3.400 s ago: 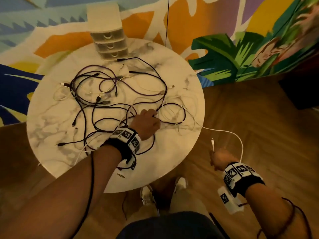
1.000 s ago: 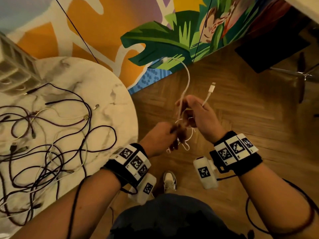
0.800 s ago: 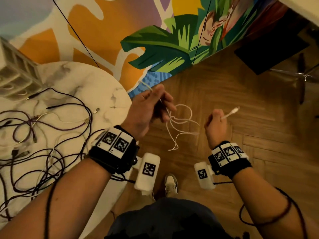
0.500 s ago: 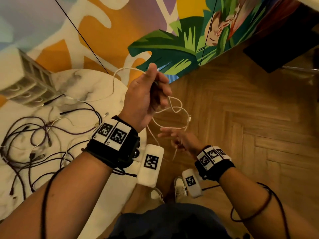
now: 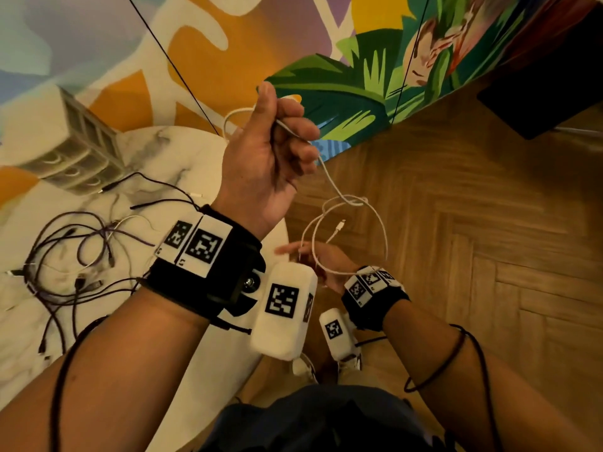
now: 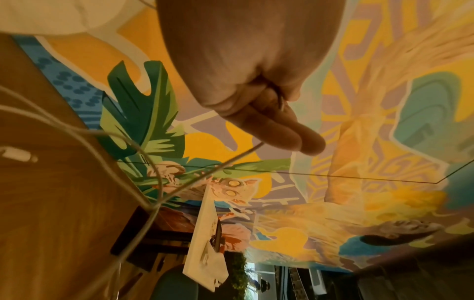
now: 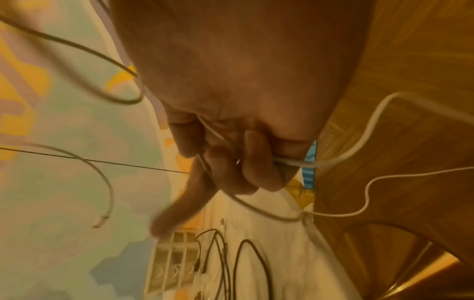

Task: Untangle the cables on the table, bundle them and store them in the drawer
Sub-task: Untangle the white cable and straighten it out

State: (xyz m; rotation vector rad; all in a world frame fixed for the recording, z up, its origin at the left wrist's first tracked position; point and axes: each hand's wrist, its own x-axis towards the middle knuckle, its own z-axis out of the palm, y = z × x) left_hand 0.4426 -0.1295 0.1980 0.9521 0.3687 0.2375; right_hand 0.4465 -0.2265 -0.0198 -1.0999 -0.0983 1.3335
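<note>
My left hand [image 5: 287,141] is raised over the table's edge and grips a thin white cable [image 5: 336,187] in a fist; in the left wrist view the cable [image 6: 231,160] runs out from under the curled fingers [image 6: 277,130]. The cable hangs down in loose loops to my right hand [image 5: 313,259], which is lower, near the floor side. In the right wrist view its fingers [image 7: 256,168] curl round the white cable [image 7: 364,146], with the forefinger stretched out. A white plug [image 5: 339,226] dangles inside the loops. Several dark cables [image 5: 81,252] lie tangled on the marble table [image 5: 36,203].
A small white drawer unit [image 5: 75,158] stands at the table's far edge, its drawers pushed in; it also shows in the right wrist view [image 7: 172,270]. A painted wall rises behind it. Wooden herringbone floor [image 5: 473,239] spreads to the right. My feet are below the hands.
The white cable has come off the table into both hands. Over the last half second my left hand has lifted higher with it, while my right hand stays low holding the loops.
</note>
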